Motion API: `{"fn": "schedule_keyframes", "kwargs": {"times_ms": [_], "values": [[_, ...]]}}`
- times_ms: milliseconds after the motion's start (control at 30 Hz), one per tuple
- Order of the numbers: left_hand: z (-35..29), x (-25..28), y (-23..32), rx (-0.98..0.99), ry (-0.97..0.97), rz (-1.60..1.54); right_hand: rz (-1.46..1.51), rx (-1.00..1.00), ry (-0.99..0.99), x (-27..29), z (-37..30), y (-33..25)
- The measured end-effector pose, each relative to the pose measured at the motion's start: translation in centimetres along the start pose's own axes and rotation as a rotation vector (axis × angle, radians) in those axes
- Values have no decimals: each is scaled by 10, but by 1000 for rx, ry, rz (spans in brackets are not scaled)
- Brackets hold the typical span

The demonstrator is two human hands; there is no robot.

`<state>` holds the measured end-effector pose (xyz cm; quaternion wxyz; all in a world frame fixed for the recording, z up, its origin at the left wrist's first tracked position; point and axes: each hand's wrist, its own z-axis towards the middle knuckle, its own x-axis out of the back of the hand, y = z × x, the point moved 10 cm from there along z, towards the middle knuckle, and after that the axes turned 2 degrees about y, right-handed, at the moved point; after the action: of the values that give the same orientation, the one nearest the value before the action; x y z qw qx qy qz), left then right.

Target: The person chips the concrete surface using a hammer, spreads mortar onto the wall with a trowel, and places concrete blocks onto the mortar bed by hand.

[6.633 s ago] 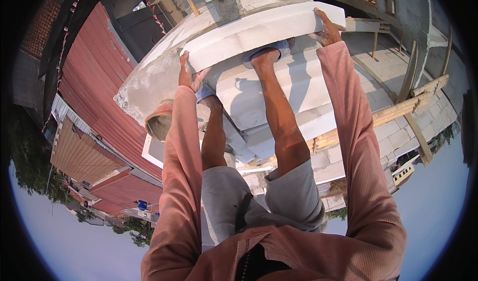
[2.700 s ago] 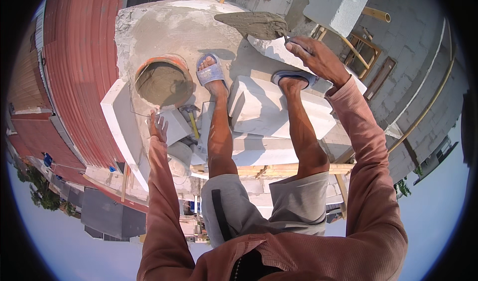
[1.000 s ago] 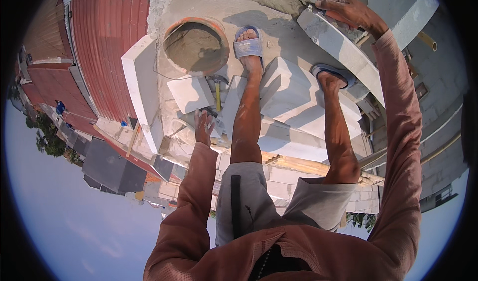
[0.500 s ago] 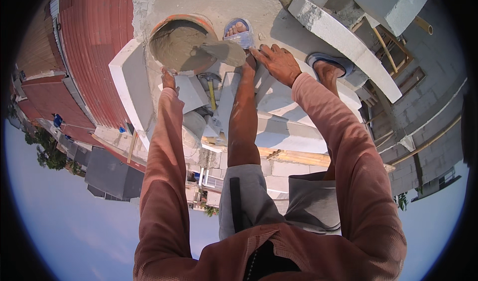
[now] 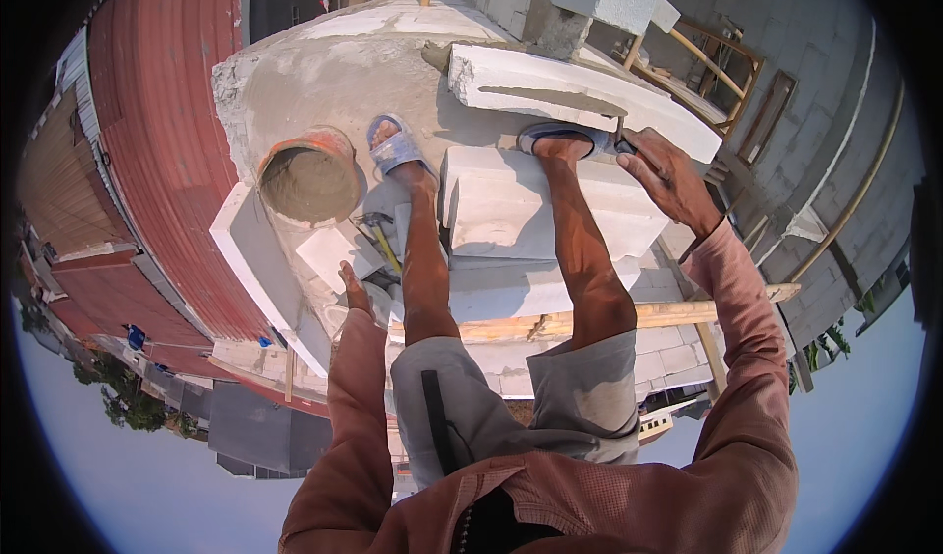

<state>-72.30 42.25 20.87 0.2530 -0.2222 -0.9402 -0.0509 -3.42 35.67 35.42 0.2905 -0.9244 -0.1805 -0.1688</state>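
My right hand (image 5: 668, 173) is closed round the handle of a trowel, whose grey, mortar-coated blade (image 5: 560, 96) lies along the side of a long pale block (image 5: 491, 68). Only a little of the handle shows past my fingers. My left hand (image 5: 354, 287) holds nothing and hangs low with its fingers stretched out, beside a white block piece (image 5: 334, 251). A hammer (image 5: 387, 245) with a yellow handle lies just right of that piece. Farther off stands an orange-rimmed bucket (image 5: 332, 142) with grey wet mortar (image 5: 306, 183) inside.
My sandalled feet stand on either side of a large white block (image 5: 501, 200). Bamboo poles (image 5: 550, 325) run across below it. A pale slab (image 5: 270, 274) edges the left side, beyond which lies a red corrugated roof (image 5: 162, 151). More poles and block walls rise at right.
My right hand has swung right with the trowel, from beside the bucket to the long block. The left hand has moved away from the bucket. The view has shifted, showing more of the far ledge.
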Motion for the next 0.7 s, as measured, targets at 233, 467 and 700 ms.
{"fn": "schedule_keyframes", "kwargs": {"times_ms": [233,467,700], "values": [[-57,0,-39,105,28,14,-201,79,-3,-14,180,141],[-103,-3,-38,83,114,22,-179,131,-89,-57,229,178],[-100,5,-22,5,81,97,107,-120,-215,-47,225,203]]}}
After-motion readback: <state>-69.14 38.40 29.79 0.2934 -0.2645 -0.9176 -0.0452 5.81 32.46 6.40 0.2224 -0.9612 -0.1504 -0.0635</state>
